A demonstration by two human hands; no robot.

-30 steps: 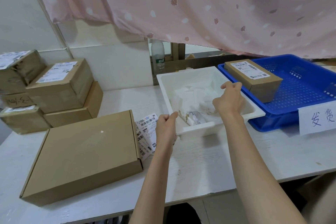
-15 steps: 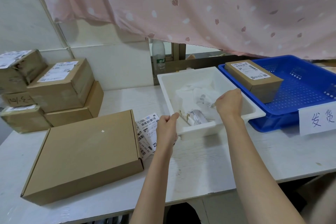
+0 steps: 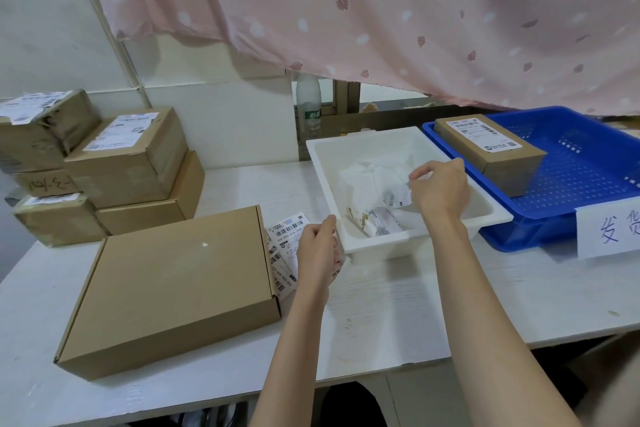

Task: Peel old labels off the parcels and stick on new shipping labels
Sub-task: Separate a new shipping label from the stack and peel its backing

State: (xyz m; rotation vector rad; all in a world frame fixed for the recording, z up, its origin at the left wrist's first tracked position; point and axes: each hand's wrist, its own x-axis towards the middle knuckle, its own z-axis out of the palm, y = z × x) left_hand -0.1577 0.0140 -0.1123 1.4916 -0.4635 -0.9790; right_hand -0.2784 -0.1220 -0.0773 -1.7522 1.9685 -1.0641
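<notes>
So the white bin (image 3: 408, 239) sits roughly mid-table and everything else hangs off it. Inside are crumpled white backing papers (image 3: 374, 173) and a couple of peeled-off old labels (image 3: 382, 224) near the front wall. The right hand (image 3: 440, 189) is over the bin's right side with fingers curled; a scrap of label (image 3: 398, 198) sits right at its fingertips, and it looks pinched, though the fingertips are turned away so I can't say for sure. The left hand (image 3: 317, 246) is just outside the bin's front-left corner, fingers curled in, apparently holding some thin paper or film; not fully clear either.

Directly left of the bin, partly under that left hand, lies a small stack of new shipping labels (image 3: 285, 246) with barcodes. Left of those is a big flat cardboard parcel (image 3: 173, 288), its top bare apart from one tiny white fleck. Further left and back from the bin is a pile of smaller labelled boxes (image 3: 124, 156) against the wall.

Right of the bin, touching its rim, is a blue basket (image 3: 588, 177) with one labelled parcel (image 3: 491, 149) in its back-left corner, and a handwritten paper sign (image 3: 609, 232) on its front edge. Behind the bin stands a plastic bottle (image 3: 308, 104), with a pink curtain (image 3: 381, 10) hanging over it all.
</notes>
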